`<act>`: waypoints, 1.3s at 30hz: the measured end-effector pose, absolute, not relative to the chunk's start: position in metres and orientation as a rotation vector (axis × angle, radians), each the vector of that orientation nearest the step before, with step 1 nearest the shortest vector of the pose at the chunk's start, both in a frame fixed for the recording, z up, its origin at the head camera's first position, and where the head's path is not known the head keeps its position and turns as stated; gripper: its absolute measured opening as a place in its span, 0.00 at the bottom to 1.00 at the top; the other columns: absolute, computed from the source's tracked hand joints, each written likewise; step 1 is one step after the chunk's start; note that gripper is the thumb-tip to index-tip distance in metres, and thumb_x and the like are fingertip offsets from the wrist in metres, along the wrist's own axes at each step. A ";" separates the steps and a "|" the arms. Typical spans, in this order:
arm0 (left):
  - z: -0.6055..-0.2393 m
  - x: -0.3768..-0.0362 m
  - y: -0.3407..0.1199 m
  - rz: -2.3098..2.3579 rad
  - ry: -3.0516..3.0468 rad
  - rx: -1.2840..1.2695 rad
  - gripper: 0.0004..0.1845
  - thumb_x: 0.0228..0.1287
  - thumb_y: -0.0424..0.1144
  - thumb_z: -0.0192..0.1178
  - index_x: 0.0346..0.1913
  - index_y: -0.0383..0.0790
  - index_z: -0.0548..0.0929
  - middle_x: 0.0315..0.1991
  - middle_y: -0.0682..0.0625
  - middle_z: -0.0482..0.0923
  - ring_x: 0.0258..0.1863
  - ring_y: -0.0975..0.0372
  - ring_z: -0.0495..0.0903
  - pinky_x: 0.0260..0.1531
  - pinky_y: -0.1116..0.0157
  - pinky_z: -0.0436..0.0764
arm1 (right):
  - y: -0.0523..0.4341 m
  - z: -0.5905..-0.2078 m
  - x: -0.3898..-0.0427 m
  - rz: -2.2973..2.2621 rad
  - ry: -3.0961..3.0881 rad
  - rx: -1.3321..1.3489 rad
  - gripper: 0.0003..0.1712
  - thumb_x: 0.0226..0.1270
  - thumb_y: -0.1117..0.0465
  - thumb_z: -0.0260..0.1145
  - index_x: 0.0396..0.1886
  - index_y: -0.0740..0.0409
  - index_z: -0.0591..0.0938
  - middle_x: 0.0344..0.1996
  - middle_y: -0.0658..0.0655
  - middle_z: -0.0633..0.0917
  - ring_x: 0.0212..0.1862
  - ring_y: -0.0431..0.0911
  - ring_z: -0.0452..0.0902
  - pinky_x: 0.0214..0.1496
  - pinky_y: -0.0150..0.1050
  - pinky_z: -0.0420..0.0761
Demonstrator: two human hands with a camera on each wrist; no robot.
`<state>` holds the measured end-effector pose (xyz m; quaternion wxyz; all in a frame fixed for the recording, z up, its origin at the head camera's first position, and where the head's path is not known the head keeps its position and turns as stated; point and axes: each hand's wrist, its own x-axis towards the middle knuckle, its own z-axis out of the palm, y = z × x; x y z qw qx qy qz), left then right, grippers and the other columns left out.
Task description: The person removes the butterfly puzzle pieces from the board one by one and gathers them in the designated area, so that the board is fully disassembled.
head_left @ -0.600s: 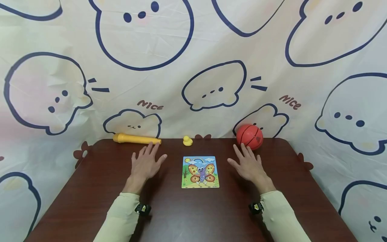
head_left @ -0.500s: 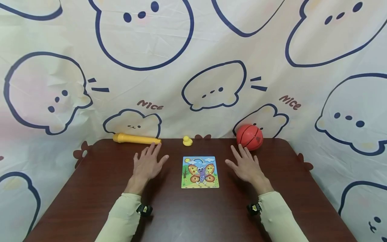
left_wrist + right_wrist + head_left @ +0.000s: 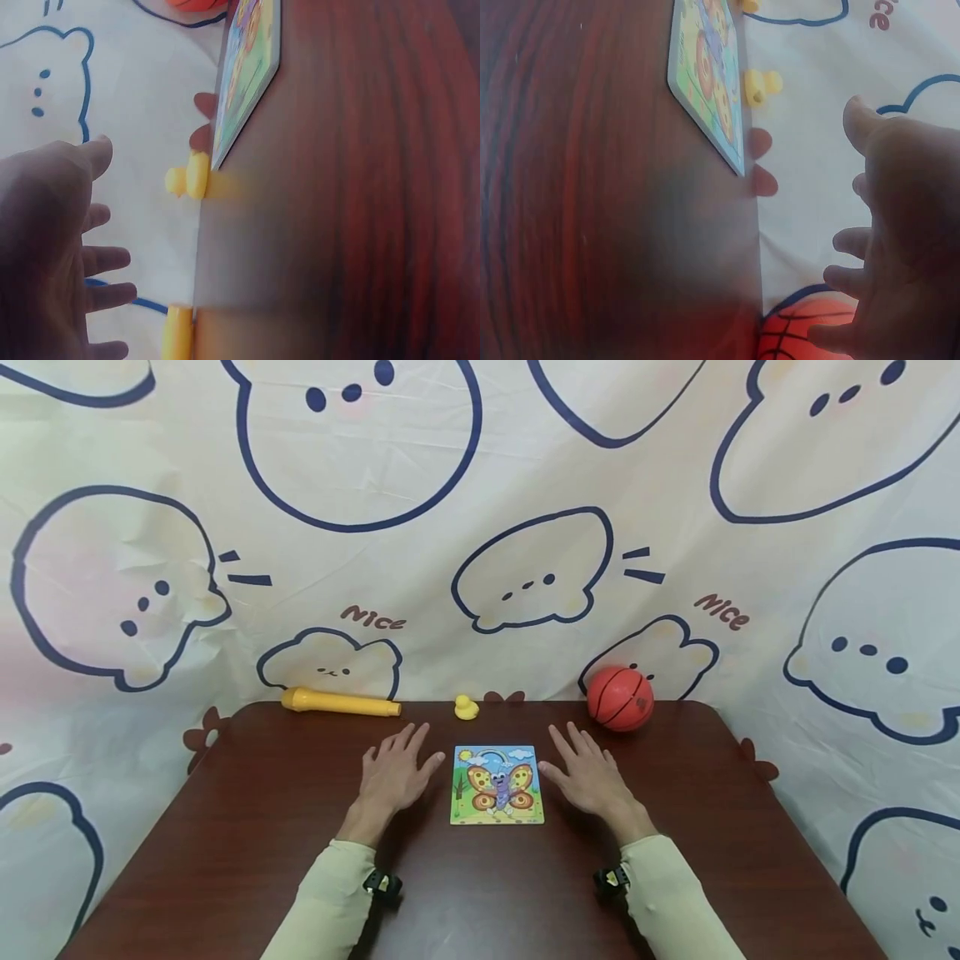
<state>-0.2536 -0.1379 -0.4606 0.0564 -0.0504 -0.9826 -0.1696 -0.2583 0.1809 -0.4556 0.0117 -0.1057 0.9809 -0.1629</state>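
I see my left hand (image 3: 395, 774) and right hand (image 3: 587, 776), fingers spread and empty, flanking the butterfly puzzle (image 3: 497, 784) mid-table (image 3: 225, 860). Beyond lie the yellow tube (image 3: 340, 702), rubber duck (image 3: 466, 708) and basketball (image 3: 620, 697). Wrist views show only palms.

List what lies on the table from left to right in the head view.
yellow tube → left hand → butterfly puzzle → right hand → orange ball
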 end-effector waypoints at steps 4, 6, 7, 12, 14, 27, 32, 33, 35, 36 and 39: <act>-0.465 -0.254 -0.127 -0.545 -3.006 -0.176 0.37 0.69 0.62 0.48 0.75 0.51 0.58 0.74 0.43 0.59 0.70 0.44 0.60 0.65 0.36 0.55 | 0.172 -0.459 -0.258 -0.501 3.031 -0.347 0.44 0.69 0.33 0.51 0.78 0.40 0.48 0.78 0.59 0.49 0.77 0.61 0.45 0.70 0.68 0.51; -0.467 -0.254 -0.123 -0.566 -3.024 -0.186 0.36 0.69 0.62 0.48 0.75 0.51 0.57 0.73 0.43 0.60 0.70 0.44 0.60 0.64 0.37 0.57 | 0.168 -0.460 -0.257 -0.495 3.013 -0.344 0.44 0.68 0.34 0.52 0.78 0.39 0.49 0.78 0.58 0.50 0.77 0.60 0.45 0.70 0.68 0.51; -0.468 -0.255 -0.121 -0.579 -3.034 -0.192 0.36 0.69 0.62 0.48 0.75 0.52 0.57 0.73 0.44 0.61 0.70 0.45 0.60 0.64 0.37 0.57 | 0.166 -0.461 -0.257 -0.482 3.006 -0.344 0.44 0.68 0.34 0.52 0.78 0.39 0.49 0.78 0.58 0.50 0.77 0.60 0.46 0.70 0.67 0.52; -0.475 -0.256 -0.114 -0.630 -3.069 -0.217 0.36 0.69 0.61 0.49 0.75 0.52 0.59 0.72 0.45 0.62 0.70 0.47 0.61 0.63 0.39 0.60 | 0.157 -0.466 -0.256 -0.462 2.977 -0.366 0.44 0.67 0.36 0.56 0.78 0.39 0.51 0.78 0.58 0.52 0.77 0.59 0.47 0.71 0.65 0.53; -0.478 -0.257 -0.111 -0.634 -3.084 -0.223 0.35 0.69 0.61 0.49 0.74 0.51 0.59 0.72 0.45 0.63 0.70 0.47 0.61 0.63 0.40 0.61 | 0.154 -0.468 -0.256 -0.470 2.963 -0.406 0.44 0.68 0.37 0.56 0.78 0.40 0.52 0.77 0.59 0.52 0.77 0.60 0.48 0.72 0.63 0.54; -0.484 -0.267 -0.095 -0.687 -3.091 -0.270 0.34 0.68 0.56 0.55 0.72 0.45 0.63 0.69 0.42 0.64 0.67 0.47 0.65 0.61 0.42 0.66 | 0.143 -0.478 -0.255 -0.523 2.870 -0.619 0.39 0.69 0.41 0.57 0.76 0.43 0.58 0.77 0.59 0.55 0.77 0.58 0.48 0.72 0.58 0.57; -0.487 -0.271 -0.094 -0.652 -3.089 -0.281 0.33 0.68 0.57 0.55 0.70 0.45 0.66 0.67 0.42 0.65 0.65 0.47 0.66 0.60 0.43 0.68 | 0.137 -0.479 -0.256 -0.485 2.860 -0.703 0.38 0.70 0.41 0.56 0.76 0.45 0.59 0.76 0.60 0.56 0.76 0.59 0.49 0.72 0.58 0.58; -0.487 -0.271 -0.094 -0.649 -3.090 -0.282 0.33 0.68 0.57 0.55 0.70 0.45 0.67 0.67 0.42 0.66 0.64 0.47 0.67 0.59 0.43 0.68 | 0.136 -0.480 -0.257 -0.478 2.858 -0.710 0.38 0.70 0.41 0.56 0.76 0.45 0.59 0.76 0.60 0.57 0.76 0.58 0.49 0.72 0.58 0.58; -0.487 -0.273 -0.093 -0.657 -3.091 -0.281 0.32 0.67 0.56 0.55 0.69 0.44 0.69 0.66 0.42 0.66 0.63 0.48 0.67 0.58 0.44 0.68 | 0.134 -0.480 -0.257 -0.474 2.857 -0.712 0.38 0.70 0.41 0.56 0.75 0.45 0.59 0.75 0.60 0.57 0.76 0.59 0.50 0.72 0.58 0.59; -0.488 -0.273 -0.093 -0.664 -3.092 -0.277 0.31 0.67 0.56 0.56 0.68 0.44 0.69 0.65 0.42 0.66 0.62 0.48 0.68 0.58 0.44 0.68 | 0.133 -0.480 -0.257 -0.471 2.854 -0.713 0.37 0.70 0.42 0.56 0.75 0.45 0.60 0.75 0.60 0.58 0.76 0.59 0.50 0.72 0.59 0.59; -0.488 -0.276 -0.092 -0.681 -3.098 -0.259 0.30 0.66 0.55 0.58 0.66 0.42 0.72 0.62 0.42 0.67 0.58 0.50 0.69 0.57 0.46 0.69 | 0.130 -0.481 -0.257 -0.442 2.849 -0.726 0.37 0.70 0.42 0.57 0.75 0.45 0.60 0.75 0.60 0.59 0.76 0.60 0.50 0.72 0.59 0.59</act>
